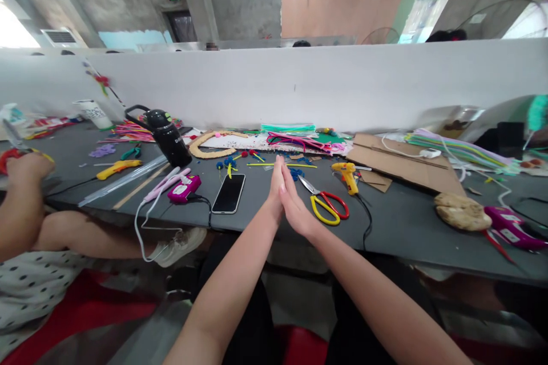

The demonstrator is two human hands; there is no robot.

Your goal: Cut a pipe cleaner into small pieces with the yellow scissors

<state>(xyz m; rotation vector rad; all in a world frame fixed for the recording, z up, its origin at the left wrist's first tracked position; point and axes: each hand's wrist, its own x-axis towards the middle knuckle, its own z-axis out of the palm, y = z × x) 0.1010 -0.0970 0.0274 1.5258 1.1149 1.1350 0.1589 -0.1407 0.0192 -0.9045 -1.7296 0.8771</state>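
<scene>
My left hand and my right hand are pressed flat together, palm to palm, fingers stretched out above the front of the dark table. Nothing shows between the palms. A black phone lies face up just to their left. Red and yellow scissors lie just to their right. Beyond the fingertips lie small blue and red pom-pom flowers on yellow stems.
A black bottle, a pink glue gun, a yellow glue gun, cardboard and pipe cleaners crowd the table. Another person's arm works at the left. A white partition closes the back.
</scene>
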